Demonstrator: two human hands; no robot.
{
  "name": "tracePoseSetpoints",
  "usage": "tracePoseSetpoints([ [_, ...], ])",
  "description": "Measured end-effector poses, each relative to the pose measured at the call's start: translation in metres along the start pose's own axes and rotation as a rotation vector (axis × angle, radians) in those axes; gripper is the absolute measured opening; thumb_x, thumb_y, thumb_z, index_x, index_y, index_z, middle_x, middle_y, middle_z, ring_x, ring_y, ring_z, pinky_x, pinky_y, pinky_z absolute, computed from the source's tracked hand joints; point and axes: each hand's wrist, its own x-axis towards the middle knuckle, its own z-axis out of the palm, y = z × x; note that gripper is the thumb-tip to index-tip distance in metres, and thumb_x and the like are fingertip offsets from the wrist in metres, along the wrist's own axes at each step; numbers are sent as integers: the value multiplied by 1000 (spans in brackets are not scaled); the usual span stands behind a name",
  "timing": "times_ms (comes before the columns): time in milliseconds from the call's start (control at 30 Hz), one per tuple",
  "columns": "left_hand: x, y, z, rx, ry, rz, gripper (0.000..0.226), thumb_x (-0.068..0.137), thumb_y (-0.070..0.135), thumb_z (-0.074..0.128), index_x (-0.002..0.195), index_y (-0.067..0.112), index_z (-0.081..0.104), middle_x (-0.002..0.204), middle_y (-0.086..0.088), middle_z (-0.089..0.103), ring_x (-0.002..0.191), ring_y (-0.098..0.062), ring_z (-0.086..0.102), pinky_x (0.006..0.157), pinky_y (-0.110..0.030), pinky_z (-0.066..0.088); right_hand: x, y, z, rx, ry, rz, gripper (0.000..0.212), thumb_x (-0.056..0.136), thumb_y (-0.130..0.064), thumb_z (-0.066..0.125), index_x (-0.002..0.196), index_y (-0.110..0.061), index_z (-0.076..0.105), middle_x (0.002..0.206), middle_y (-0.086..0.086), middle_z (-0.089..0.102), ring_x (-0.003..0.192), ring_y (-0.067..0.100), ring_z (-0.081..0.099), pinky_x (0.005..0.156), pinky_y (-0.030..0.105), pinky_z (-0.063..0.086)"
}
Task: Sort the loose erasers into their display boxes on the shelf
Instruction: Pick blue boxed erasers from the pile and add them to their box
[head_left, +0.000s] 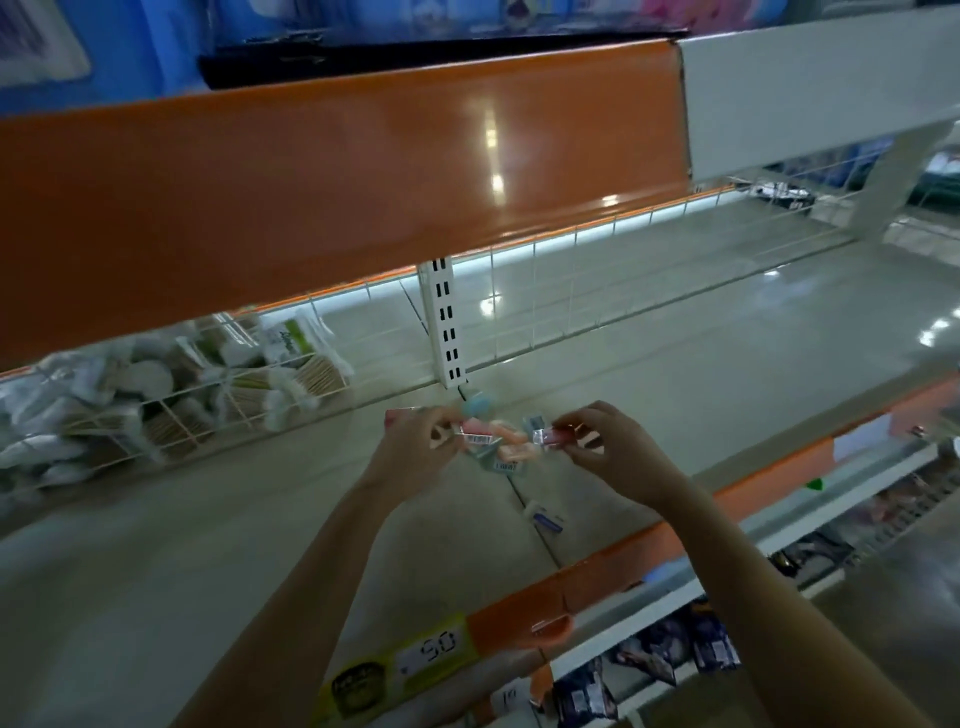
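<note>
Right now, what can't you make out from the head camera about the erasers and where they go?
- Left hand: its fingers hide part of the pink eraser packs, so no count.
- Right hand: the small wrapped piece is blurred.
- Lone blue-and-white eraser: label too small to read.
- Display boxes: none in view.
- Wire basket: contents motion-blurred.

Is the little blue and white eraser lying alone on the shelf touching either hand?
Apart. In the head view the blue and white eraser lies alone on the shelf, with bare shelf showing between it and both the left hand and the right hand.
</note>
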Motion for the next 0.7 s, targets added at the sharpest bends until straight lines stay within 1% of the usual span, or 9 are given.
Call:
tracePoseSetpoints([
  [67, -11, 9, -2, -80, 18, -92, 22, 91, 20, 56, 112, 19, 64, 96, 6, 61, 78, -4, 53, 62, -10, 37, -2, -6, 2, 121, 2, 4, 25, 85, -12, 63, 109, -17, 63, 96, -10, 53, 87, 8, 59, 80, 15, 48],
  [133, -22, 14, -2, -175, 16, -200, 18, 95, 26, 51, 106, 21, 64, 88, 6, 61, 72, -7, 54, 58, -17, 39, -5, -12, 5, 239, 26, 13, 20, 87, -12, 62, 104, -21, 63, 97, -8, 57, 87, 6, 61, 76, 13, 49],
  [200, -32, 19, -2, -308, 34, -286, 20, 96, 31, 48, 95, 21, 65, 86, 0, 65, 69, -10, 55, 58, -22, 40, -5, -19, 9, 290, 35, 31, 15, 88, -16, 60, 101, -23, 62, 95, -7, 60, 85, 5, 61, 72, 12, 48],
  [300, -46, 25, -2, -480, 91, -383, 24, 96, 34, 47, 86, 22, 65, 78, 3, 68, 64, -8, 53, 60, -20, 40, -5, -24, 16, 308, 7, 65, 8, 92, -23, 56, 94, -22, 64, 82, -9, 64, 76, 6, 61, 67, 17, 48],
  [333, -50, 27, -1, -523, 107, -412, 24, 96, 34, 47, 86, 23, 65, 75, 4, 68, 62, -8, 52, 60, -20, 39, -4, -25, 18, 298, -10, 70, 10, 92, -24, 54, 90, -21, 64, 76, -9, 63, 71, 6, 60, 65, 18, 47],
  [400, -55, 29, 1, -600, 125, -447, 23, 96, 33, 49, 87, 21, 66, 70, 5, 69, 59, -8, 49, 58, -21, 38, -4, -26, 22, 278, -54, 81, 15, 94, -26, 51, 87, -21, 64, 70, -8, 62, 65, 4, 58, 61, 16, 45],
  [500, -58, 30, 1, -688, 135, -482, 21, 95, 29, 51, 92, 16, 68, 66, 4, 69, 58, -9, 47, 57, -21, 37, -4, -25, 27, 299, -92, 104, 18, 95, -27, 50, 90, -18, 65, 71, -5, 63, 63, 3, 57, 61, 12, 45],
  [600, -62, 29, 1, -713, 106, -487, 20, 95, 27, 52, 99, 15, 67, 69, 4, 71, 59, -8, 48, 58, -22, 38, -4, -25, 28, 371, -106, 131, 18, 94, -25, 50, 89, -16, 65, 73, -1, 65, 65, 4, 59, 64, 16, 48],
  [700, -66, 30, -1, -691, 80, -480, 19, 95, 26, 52, 101, 16, 68, 74, 4, 72, 62, -7, 51, 60, -22, 40, -5, -28, 26, 444, -121, 140, 17, 94, -25, 51, 86, -20, 65, 74, 1, 65, 64, 3, 59, 65, 17, 49],
])
